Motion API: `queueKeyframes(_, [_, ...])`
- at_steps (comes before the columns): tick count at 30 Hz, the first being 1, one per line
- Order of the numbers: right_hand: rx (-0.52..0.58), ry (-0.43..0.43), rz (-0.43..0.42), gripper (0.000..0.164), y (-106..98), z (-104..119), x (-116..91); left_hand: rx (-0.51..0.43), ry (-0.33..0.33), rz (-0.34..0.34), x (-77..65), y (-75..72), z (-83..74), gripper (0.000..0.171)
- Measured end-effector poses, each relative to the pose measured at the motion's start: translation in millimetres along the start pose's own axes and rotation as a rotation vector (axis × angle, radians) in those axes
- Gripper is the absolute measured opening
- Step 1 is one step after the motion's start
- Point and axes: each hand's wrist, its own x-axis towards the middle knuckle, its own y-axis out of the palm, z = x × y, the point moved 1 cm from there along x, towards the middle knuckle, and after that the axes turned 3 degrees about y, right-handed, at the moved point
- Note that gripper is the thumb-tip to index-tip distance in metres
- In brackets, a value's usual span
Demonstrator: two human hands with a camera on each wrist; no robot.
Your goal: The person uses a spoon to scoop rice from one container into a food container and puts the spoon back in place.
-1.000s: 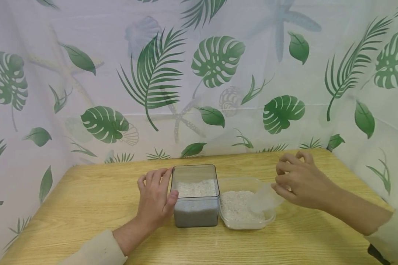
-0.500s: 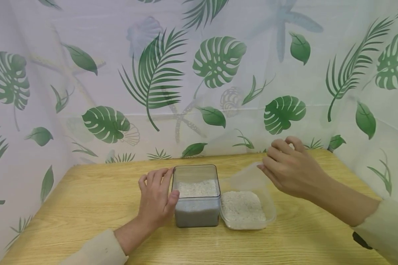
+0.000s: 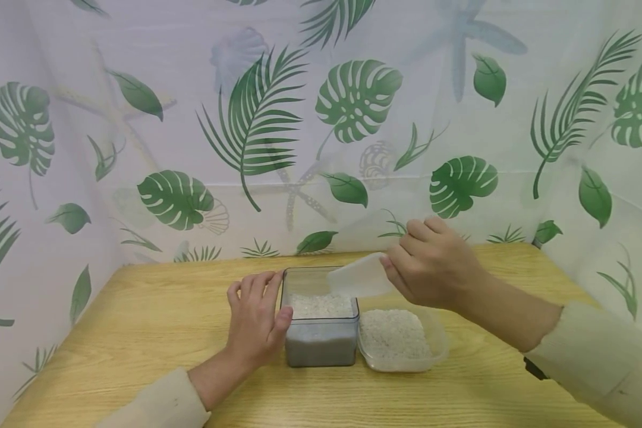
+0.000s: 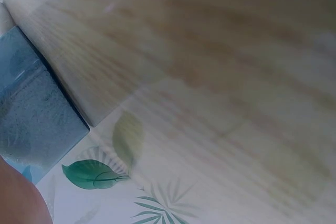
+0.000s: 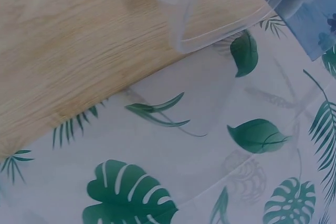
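Note:
A square, clear grey-tinted container (image 3: 321, 349) part full of white rice-like grains (image 3: 321, 305) stands on the table. Against its left wall rests my left hand (image 3: 258, 315), the thumb near the front corner and the index finger at the back corner. My right hand (image 3: 433, 264) grips a translucent scoop (image 3: 361, 276) by its right end. The scoop's mouth leans over the container's right rim; whether grains are in it cannot be made out. Right beside the container sits a clear plastic tub (image 3: 437, 351) holding a mound of similar grains (image 3: 395, 334).
Both vessels stand on a wood-grain table (image 3: 155, 309). A white curtain with green leaf prints (image 3: 358, 100) rises behind the table and along both sides. In the left wrist view the container (image 4: 44, 108) shows at the left edge.
From inside the tub, the right hand has raised the scoop and carried it left, tilting it over the square container. My left hand stays at the container's side.

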Motion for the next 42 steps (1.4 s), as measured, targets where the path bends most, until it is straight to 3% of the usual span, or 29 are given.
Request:
queueKeyframes(10, [0.029,-0.031,0.189,0.044,21.7,20.6,19.0,-0.004,0.002,0.003,-0.4,0.5,1.0,0.084])
queueKeyframes(15, [-0.001,-0.076,0.317,0.043,29.6,27.5,29.0,-0.004,0.003,0.006,0.2,-0.1,1.0,0.082])
queueKeyframes(21, [-0.034,-0.131,0.400,0.046,38.6,41.9,37.1,0.000,0.006,0.000,0.6,-0.2,1.7,0.082])
queueKeyframes(26, [0.009,-0.169,0.504,0.046,44.1,54.5,42.8,0.012,0.012,-0.011,0.9,-0.1,1.6,0.083])
queueKeyframes(32, [0.175,-0.052,0.667,0.047,50.6,62.5,46.2,0.017,0.017,-0.027,0.7,0.7,1.6,0.087])
queueKeyframes(36, [0.287,0.021,0.680,0.048,54.4,66.5,43.5,0.012,0.017,-0.029,0.9,0.8,1.4,0.086])
queueKeyframes(42, [0.356,0.185,0.689,0.045,56.5,70.3,37.2,0.012,0.020,-0.037,1.6,0.6,1.2,0.085])
